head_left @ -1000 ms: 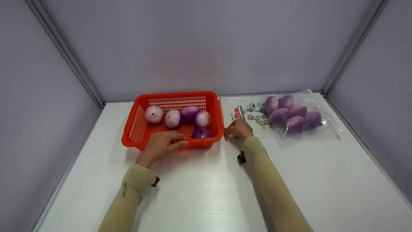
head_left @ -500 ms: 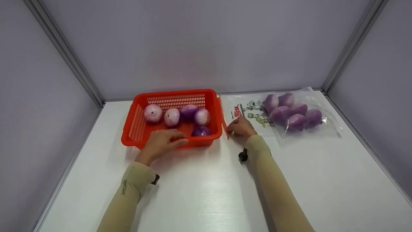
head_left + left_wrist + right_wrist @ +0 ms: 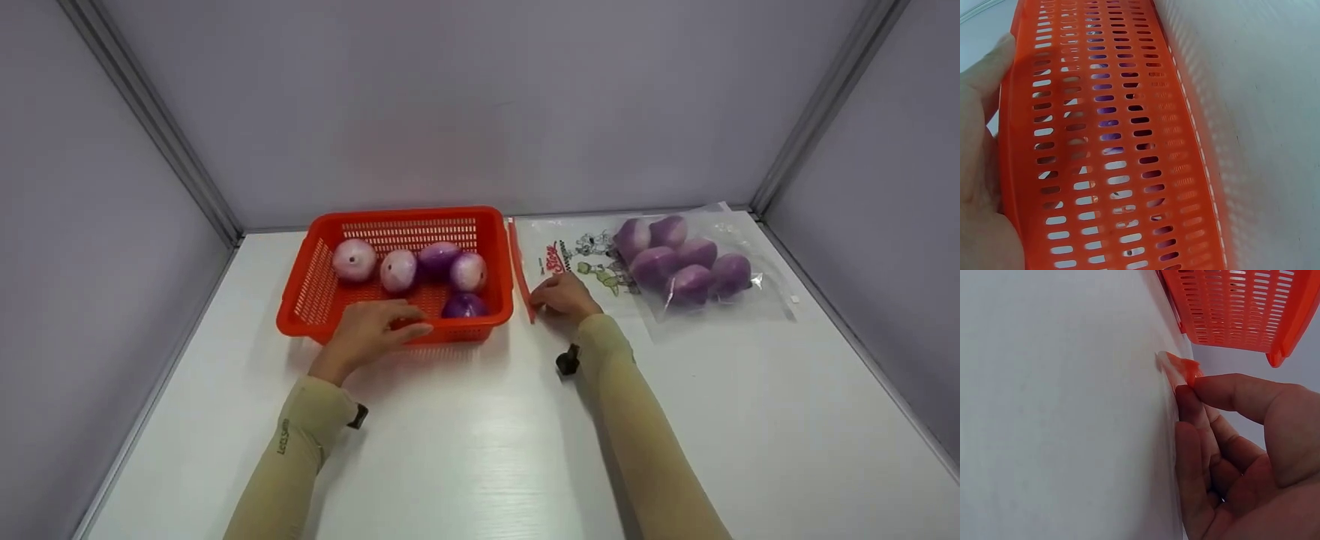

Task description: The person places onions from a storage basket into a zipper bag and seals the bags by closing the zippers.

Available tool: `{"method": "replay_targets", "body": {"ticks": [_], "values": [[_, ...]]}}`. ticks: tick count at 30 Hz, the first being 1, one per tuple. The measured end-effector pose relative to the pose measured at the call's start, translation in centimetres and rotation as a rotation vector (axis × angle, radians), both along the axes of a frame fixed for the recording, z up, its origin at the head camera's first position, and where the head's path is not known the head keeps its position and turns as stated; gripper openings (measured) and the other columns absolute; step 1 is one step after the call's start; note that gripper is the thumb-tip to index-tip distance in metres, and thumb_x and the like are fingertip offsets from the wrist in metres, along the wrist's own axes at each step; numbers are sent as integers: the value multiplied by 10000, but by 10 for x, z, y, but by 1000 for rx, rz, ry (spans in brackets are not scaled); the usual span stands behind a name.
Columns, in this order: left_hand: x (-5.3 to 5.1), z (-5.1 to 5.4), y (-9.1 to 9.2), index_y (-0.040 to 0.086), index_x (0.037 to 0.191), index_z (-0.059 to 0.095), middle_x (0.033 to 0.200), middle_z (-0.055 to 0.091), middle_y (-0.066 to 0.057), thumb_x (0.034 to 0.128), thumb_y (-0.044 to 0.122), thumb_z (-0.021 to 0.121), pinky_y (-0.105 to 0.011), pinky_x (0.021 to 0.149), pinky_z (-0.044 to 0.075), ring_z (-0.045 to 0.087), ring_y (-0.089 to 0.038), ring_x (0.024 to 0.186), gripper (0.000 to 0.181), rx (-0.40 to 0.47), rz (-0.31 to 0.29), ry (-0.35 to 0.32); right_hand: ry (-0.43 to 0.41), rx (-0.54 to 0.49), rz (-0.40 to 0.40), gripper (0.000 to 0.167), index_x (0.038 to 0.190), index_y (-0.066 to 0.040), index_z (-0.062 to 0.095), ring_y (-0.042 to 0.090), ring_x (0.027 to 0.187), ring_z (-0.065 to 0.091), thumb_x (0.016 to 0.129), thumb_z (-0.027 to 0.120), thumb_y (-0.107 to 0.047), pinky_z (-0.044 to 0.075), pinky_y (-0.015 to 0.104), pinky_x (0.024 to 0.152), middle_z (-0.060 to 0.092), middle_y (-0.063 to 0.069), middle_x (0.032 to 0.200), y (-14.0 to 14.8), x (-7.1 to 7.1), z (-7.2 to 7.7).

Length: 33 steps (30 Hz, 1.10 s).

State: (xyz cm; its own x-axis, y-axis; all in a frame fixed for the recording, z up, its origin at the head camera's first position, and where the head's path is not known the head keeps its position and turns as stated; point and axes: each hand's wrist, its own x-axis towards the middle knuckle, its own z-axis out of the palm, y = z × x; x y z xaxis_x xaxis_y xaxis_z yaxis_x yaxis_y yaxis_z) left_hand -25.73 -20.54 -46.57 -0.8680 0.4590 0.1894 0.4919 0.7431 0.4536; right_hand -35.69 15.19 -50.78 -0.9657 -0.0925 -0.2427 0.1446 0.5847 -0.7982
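A red slotted basket (image 3: 300, 330) holds several purple-and-white onions (image 3: 398, 271). My left hand (image 3: 367, 336) grips its near rim, fingers over the edge and thumb outside; the left wrist view shows the hand (image 3: 982, 169) at the rim beside the slotted wall (image 3: 1100, 140). Right of the basket a clear printed bag with a red edge strip (image 3: 519, 262) lies flat, with several purple onions (image 3: 691, 285) inside at its right. My right hand (image 3: 566, 298) pinches the strip's near corner; in the right wrist view thumb and forefinger of the hand (image 3: 1241, 439) close on the red corner (image 3: 1188, 367).
The white table (image 3: 480, 450) lies between grey panels. The back panel (image 3: 480, 112) rises just behind the basket and bag. A small white piece (image 3: 795, 299) lies at the bag's right side.
The basket has shifted slightly left with my left hand on it, and more of the red strip shows beside it. My right hand has moved a little to the right with the strip's corner.
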Motion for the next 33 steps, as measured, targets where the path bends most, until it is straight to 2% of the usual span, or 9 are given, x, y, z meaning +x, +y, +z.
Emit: {"method": "replay_targets", "body": {"ticks": [4,9,14,20,28,33], "values": [[1,-1,0,268,1132,783,1073,767,94,944,577,671,-436,1014,528,669,-179,1011,378,6,2,-1,5,11,22,218,1073,-28,790,83,710,598,941,712,-183,499,224,670,738,-27,870,1,0,0],[2,0,0,285,1151,779,1084,759,101,920,652,641,-446,1030,522,654,-183,1037,456,15,15,-41,2,-2,32,230,1084,-21,785,82,707,593,951,709,-193,498,222,666,722,-32,853,3,0,-1],[3,0,-1,280,1160,783,1088,765,93,921,608,679,-456,1024,515,657,-197,1031,419,12,37,-53,-29,-65,23,222,1086,-19,781,85,721,602,955,712,-184,519,219,668,699,-43,846,3,-1,-2],[2,0,1,260,1110,785,1035,759,88,940,531,707,-472,1009,502,645,-183,981,330,9,22,-25,-70,-144,-20,245,1120,-11,768,115,799,634,944,716,-173,555,246,727,703,-19,891,4,0,0],[2,2,1,284,1132,780,1048,749,92,947,489,722,-487,1049,456,630,-209,1009,282,34,39,-101,-87,-160,-30,256,1130,-29,762,126,864,625,937,712,-190,546,261,774,696,-26,919,2,1,3],[0,3,2,275,1126,782,1086,765,88,959,528,686,-502,1059,452,652,-203,1021,318,19,19,-68,-85,-242,-40,232,1114,-32,757,142,903,627,939,705,-175,561,276,825,692,-11,952,-1,0,10]]}}
